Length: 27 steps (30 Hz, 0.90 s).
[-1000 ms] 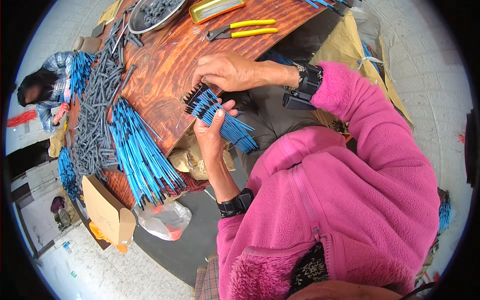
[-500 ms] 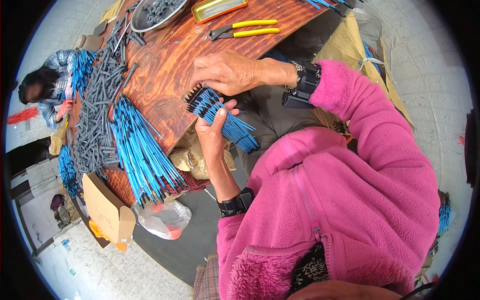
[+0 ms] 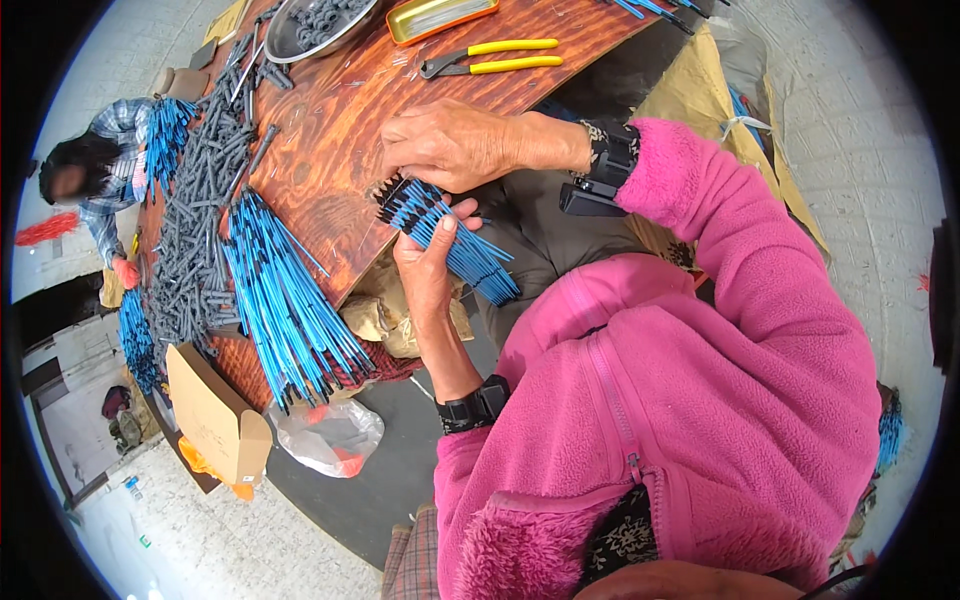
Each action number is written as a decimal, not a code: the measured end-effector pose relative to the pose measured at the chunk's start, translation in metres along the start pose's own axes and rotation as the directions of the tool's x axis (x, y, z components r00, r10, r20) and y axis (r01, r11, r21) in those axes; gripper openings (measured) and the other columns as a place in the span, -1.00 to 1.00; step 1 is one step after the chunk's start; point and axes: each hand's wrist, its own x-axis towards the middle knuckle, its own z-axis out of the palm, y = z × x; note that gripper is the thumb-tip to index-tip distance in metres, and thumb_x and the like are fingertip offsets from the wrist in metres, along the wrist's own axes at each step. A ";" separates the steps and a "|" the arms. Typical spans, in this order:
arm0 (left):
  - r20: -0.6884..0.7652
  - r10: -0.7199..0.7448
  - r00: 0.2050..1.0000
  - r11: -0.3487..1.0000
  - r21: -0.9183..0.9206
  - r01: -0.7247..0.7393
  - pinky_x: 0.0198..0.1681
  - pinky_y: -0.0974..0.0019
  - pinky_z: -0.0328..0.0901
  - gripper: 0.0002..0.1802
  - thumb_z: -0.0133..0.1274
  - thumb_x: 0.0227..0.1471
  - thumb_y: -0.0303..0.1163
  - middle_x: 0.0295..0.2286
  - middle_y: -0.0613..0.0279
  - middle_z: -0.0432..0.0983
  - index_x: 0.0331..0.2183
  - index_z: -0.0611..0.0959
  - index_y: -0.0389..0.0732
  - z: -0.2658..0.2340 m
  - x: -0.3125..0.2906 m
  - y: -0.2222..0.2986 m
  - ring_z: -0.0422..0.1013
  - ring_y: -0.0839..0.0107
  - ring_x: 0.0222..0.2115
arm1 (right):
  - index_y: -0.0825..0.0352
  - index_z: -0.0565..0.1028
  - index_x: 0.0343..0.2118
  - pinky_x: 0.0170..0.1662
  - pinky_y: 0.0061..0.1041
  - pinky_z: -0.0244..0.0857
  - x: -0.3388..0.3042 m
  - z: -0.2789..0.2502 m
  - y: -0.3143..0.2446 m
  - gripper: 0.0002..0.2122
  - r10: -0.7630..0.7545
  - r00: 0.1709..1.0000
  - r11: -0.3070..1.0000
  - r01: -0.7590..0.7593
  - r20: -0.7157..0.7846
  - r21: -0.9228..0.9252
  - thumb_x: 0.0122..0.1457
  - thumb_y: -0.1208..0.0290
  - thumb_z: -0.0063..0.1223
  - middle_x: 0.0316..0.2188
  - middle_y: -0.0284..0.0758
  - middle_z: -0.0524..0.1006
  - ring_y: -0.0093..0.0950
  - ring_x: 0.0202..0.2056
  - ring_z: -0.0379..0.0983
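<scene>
My left hand (image 3: 428, 268) is closed around a bundle of thin blue rods (image 3: 482, 268) with black bands and black pronged tips. The rods slant down to the right, their tips toward the table edge. Over those tips is my right hand (image 3: 448, 145), its fingers bent and pressed together; whatever they pinch is hidden. A larger bunch of blue rods with black ends (image 3: 285, 300) lies on the wooden table (image 3: 345, 140), left of my hands. Beyond it spreads a long heap of dark grey ribbed pieces (image 3: 195, 235).
Yellow-handled pliers (image 3: 490, 57), an orange-rimmed tin (image 3: 440, 18) of thin pieces and a metal bowl (image 3: 310, 30) of grey pieces sit at the back. A cardboard box (image 3: 210, 420) and plastic bag (image 3: 330, 437) are near left. A person (image 3: 110, 160) works at far left.
My hands and the bundle have hardly moved. At far left, the other person's gloved hand has shifted lower, toward the blue rods.
</scene>
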 end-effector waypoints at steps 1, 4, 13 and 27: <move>-0.001 -0.004 1.000 1.000 0.003 0.004 -0.23 0.27 0.47 -0.58 0.20 0.10 -0.38 -0.22 -0.16 0.60 -0.05 0.50 -0.37 0.000 0.000 0.000 0.58 0.24 -0.31 | 0.25 0.53 -0.23 -0.27 -0.25 0.37 0.000 -0.001 0.000 -0.82 0.010 0.999 1.000 -0.010 0.045 -0.001 0.07 0.45 0.10 -0.36 -0.28 0.44 -0.21 -0.27 0.46; -0.002 -0.008 1.000 1.000 0.006 0.008 -0.23 0.26 0.47 -0.58 0.20 0.10 -0.38 -0.22 -0.16 0.60 -0.05 0.50 -0.37 0.000 0.000 0.000 0.58 0.24 -0.31 | 0.25 0.53 -0.22 -0.27 -0.25 0.37 0.002 -0.001 0.000 -0.82 0.003 0.997 1.000 -0.003 0.071 -0.005 0.07 0.44 0.10 -0.35 -0.28 0.45 -0.21 -0.27 0.46; 0.008 -0.014 1.000 1.000 0.004 0.014 -0.22 0.24 0.46 -0.60 0.19 0.11 -0.37 -0.21 -0.15 0.60 -0.05 0.52 -0.34 0.000 0.000 0.000 0.58 0.23 -0.31 | 0.24 0.53 -0.19 -0.26 -0.25 0.38 0.002 -0.002 0.000 -0.79 -0.018 0.996 1.000 0.018 0.093 -0.003 0.07 0.44 0.08 -0.34 -0.28 0.47 -0.20 -0.27 0.46; 0.007 -0.040 0.999 0.999 0.028 0.040 -0.21 0.25 0.46 -0.64 0.18 0.12 -0.37 -0.24 -0.14 0.61 -0.09 0.53 -0.35 -0.005 0.000 0.001 0.58 0.23 -0.31 | 0.29 0.51 -0.21 -0.23 -0.25 0.39 0.006 0.011 0.002 -0.80 0.008 0.995 0.996 -0.016 0.103 0.082 0.09 0.44 0.08 -0.31 -0.28 0.50 -0.20 -0.22 0.47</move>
